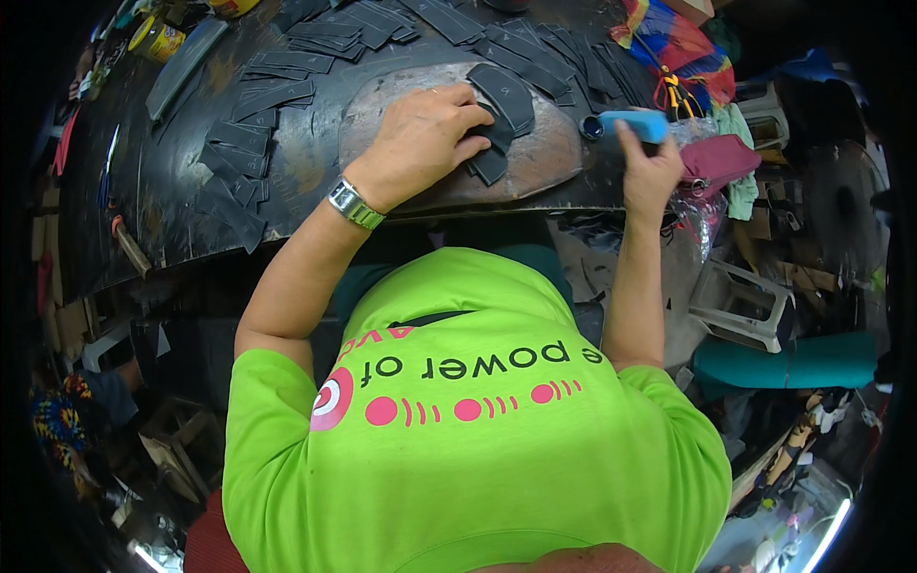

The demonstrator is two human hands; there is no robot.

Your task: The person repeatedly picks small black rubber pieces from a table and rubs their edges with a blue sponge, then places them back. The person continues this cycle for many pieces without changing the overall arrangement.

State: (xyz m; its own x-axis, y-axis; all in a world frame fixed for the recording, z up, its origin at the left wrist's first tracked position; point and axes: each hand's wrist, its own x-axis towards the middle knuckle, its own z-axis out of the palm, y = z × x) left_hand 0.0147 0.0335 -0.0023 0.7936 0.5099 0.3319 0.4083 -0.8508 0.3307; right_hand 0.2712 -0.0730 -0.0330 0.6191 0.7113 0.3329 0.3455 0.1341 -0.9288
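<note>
My left hand, a watch on its wrist, lies over a worn brown board on the table. Its thumb and fingers close on a dark cut piece of flat sheet material; part of that piece is hidden by the fingers. Just beyond, a curved dark piece rests on the same board. To the right, my right hand grips a light-blue, rounded, tube-like object above the table. A small dark round part sits at its left end; whether the two are joined I cannot tell.
Rows of dark cut strips cover the table's left and far sides. A yellow tub stands far left. On the right lie yellow-handled pliers, a maroon pouch and a colourful cloth. A hammer-like tool lies at the left edge.
</note>
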